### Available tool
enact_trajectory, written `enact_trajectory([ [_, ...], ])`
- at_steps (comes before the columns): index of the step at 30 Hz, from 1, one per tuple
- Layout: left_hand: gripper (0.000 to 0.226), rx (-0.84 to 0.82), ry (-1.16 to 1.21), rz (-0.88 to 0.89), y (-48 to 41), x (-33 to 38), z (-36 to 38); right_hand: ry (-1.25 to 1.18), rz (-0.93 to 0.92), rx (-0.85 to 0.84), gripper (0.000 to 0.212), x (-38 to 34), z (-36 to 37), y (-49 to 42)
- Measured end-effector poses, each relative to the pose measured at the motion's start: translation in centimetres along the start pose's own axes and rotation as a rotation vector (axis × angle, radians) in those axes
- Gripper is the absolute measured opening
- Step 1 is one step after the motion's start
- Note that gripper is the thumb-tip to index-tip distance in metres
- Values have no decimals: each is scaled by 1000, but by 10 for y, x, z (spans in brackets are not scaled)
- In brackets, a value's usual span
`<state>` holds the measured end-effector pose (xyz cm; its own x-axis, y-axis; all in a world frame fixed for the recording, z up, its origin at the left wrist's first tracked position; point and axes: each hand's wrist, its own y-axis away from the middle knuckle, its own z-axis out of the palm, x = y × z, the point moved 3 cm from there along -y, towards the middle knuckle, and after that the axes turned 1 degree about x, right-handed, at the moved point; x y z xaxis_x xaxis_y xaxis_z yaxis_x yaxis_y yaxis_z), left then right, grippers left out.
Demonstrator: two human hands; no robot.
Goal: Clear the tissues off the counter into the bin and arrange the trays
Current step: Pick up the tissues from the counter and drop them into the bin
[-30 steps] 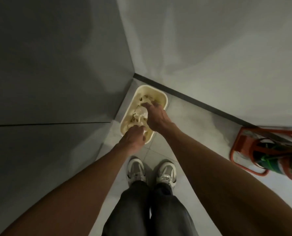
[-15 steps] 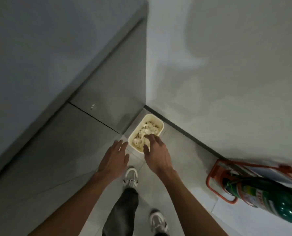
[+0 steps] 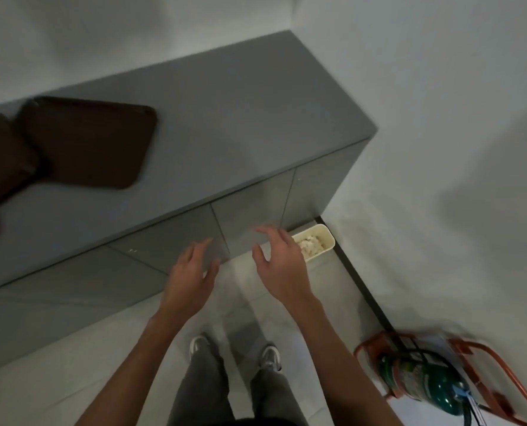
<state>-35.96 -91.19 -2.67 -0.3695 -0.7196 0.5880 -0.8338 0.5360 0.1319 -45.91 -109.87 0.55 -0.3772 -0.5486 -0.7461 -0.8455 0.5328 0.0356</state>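
Beside the bin, both hands free for the trays

Down by the cabinet fronts, my left hand (image 3: 191,272) and right hand (image 3: 282,262) hang with fingers spread and loosely bent, gripping nothing. Crumpled tissues (image 3: 310,245) lie in the cream bin (image 3: 323,253) on the floor at the counter's end, just past my right fingertips. I see none on the grey counter (image 3: 240,124), so I judge the clearing finished and the trays next.

Two dark brown trays (image 3: 87,142) lie at the counter's left end, overlapping askew; I cannot tell which is on top. Another dark shape at the far left edge is too cropped to name.

To do this well I should step left and take the upper tray by opposite rims with both hands. Lifting beats dragging; then I square its rounded corners over the one below. The trays look like stiff moulded plastic with raised lips and a matte face. On so smooth and flat a counter, a shoved tray would likely skate. The bin is a rounded oblong with thin walls; the tissues are soft wads.
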Motion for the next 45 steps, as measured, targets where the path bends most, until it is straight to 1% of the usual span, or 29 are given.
enact_trajectory([
  [2, 47, 98, 32, -52, 38, -19, -52, 18, -89, -35, 36, -53, 11, 19],
  [4, 47, 202, 68, -64, 74, -42, -102, 22, -177, -63, 36, -103, 26, 37],
  [8, 45, 388, 88, -158, 151, -112, -190, 7, -328, -132, 35, -195, 77, 73],
  [15, 42, 625, 61, -371, 307, -269, -325, -30, -542, -242, 33, -339, 212, 139],
  [20, 42, 728, 46, -552, 402, -371, -391, -51, -608, -345, 31, -432, 310, 189],
  [23, 40, 808, 54, -622, 443, -421, -422, -62, -663, -417, 30, -484, 373, 211],
  [28, 36, 875, 78, -779, 482, -510, -467, -54, -717, -542, 28, -561, 480, 229],
  [32, 32, 889, 127, -839, 492, -597, -498, -68, -759, -619, 28, -617, 576, 228],
  [35, 33, 881, 141, -881, 494, -659, -526, -63, -773, -692, 28, -661, 649, 222],
  [41, 34, 873, 147, -970, 497, -764, -600, -30, -806, -757, 29, -766, 775, 205],
  [45, 36, 846, 89, -925, 476, -839, -661, -37, -842, -721, 29, -830, 849, 191],
])
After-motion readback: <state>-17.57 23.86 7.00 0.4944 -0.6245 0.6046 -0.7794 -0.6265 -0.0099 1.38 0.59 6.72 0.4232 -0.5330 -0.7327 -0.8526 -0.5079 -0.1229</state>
